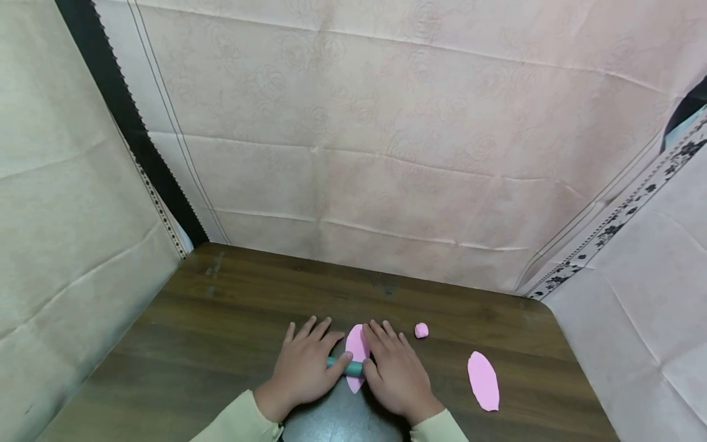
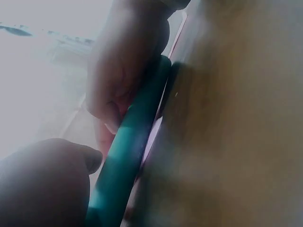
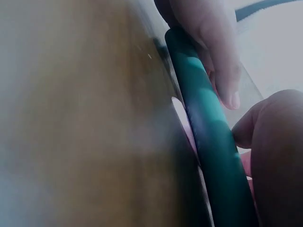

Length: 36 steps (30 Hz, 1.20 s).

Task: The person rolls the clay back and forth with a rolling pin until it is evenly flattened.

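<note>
A teal rolling pin [image 1: 353, 368] lies crosswise over a flat, pointed oval of pink clay [image 1: 357, 344]. My left hand [image 1: 306, 362] rests on the pin's left part, fingers spread and pointing forward, the thumb lying along it. On the right end lies my right hand [image 1: 394, 368], its fingers straight and close together, partly covering the clay's right edge. Both wrist views show the pin [image 2: 128, 142] from low down, with a strip of pink clay [image 3: 182, 118] beneath it. Palms hide the pin's ends in the head view.
Right of the hands, a small pink clay lump [image 1: 421, 330] and a second flat pink oval [image 1: 483, 380] lie on the brown wooden table [image 1: 237, 307]. A dark grey smooth surface [image 1: 342, 420] shows between the wrists. Pale cloth [image 1: 386, 153] hangs around the table.
</note>
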Motion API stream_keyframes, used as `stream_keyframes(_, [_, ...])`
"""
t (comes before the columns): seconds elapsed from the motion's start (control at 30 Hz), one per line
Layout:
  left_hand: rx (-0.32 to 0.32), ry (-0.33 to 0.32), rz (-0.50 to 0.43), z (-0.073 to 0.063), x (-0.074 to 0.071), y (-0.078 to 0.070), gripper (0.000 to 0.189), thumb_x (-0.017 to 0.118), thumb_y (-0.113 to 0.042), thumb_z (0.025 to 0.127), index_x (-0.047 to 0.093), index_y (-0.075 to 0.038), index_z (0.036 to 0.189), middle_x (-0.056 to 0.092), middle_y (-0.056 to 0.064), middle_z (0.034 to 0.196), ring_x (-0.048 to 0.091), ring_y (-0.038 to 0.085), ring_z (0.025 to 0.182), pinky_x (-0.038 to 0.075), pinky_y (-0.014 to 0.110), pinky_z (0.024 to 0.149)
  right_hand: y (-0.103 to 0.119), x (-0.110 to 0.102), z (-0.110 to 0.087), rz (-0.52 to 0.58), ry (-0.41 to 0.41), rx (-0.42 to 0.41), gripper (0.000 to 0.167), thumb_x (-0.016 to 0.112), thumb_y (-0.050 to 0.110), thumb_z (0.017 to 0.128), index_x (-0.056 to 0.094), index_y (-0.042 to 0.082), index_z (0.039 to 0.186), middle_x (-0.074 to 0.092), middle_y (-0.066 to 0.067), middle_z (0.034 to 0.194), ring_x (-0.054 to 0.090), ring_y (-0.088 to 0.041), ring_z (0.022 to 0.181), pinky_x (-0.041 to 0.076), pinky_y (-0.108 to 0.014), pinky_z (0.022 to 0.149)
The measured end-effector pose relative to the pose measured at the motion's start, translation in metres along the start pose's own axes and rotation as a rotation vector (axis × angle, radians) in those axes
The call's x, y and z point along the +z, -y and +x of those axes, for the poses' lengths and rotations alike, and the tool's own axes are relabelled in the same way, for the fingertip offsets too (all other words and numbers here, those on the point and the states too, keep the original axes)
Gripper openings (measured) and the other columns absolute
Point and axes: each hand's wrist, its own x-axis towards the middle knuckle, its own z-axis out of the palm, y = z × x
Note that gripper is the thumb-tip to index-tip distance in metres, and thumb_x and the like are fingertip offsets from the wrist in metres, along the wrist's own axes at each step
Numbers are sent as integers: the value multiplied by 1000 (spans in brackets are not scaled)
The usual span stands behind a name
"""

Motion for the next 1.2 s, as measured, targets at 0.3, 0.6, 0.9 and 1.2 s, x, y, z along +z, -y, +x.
stream_keyframes(0.3, [-88,60,9,35,5,7,62,51,-67,113,68,-24,155,51,15,175,40,49,166,26,81,130,-18,1,34,-11,44,53,60,50,42,117,51,17,171,52,-6,175,41,-35,169,37,-63,134])
stream_keyframes(0.6, [-147,88,-30,67,4,14,68,52,-69,112,64,-23,160,41,18,180,26,52,171,18,83,131,-32,1,62,47,36,92,59,53,43,115,54,18,168,52,-8,175,38,-36,170,35,-60,136])
stream_keyframes(0.9, [-90,35,-55,79,1,20,58,60,-64,111,70,-23,150,50,15,175,35,49,168,23,83,130,-31,-5,75,17,-24,67,52,59,40,114,64,17,160,57,-8,171,40,-34,169,36,-61,135])
stream_keyframes(1.2, [375,99,-145,74,-8,25,26,82,-46,99,78,-28,117,69,-10,132,62,14,122,56,43,104,-32,-5,75,15,-22,67,48,59,35,114,66,16,157,59,-10,169,42,-37,168,37,-62,134])
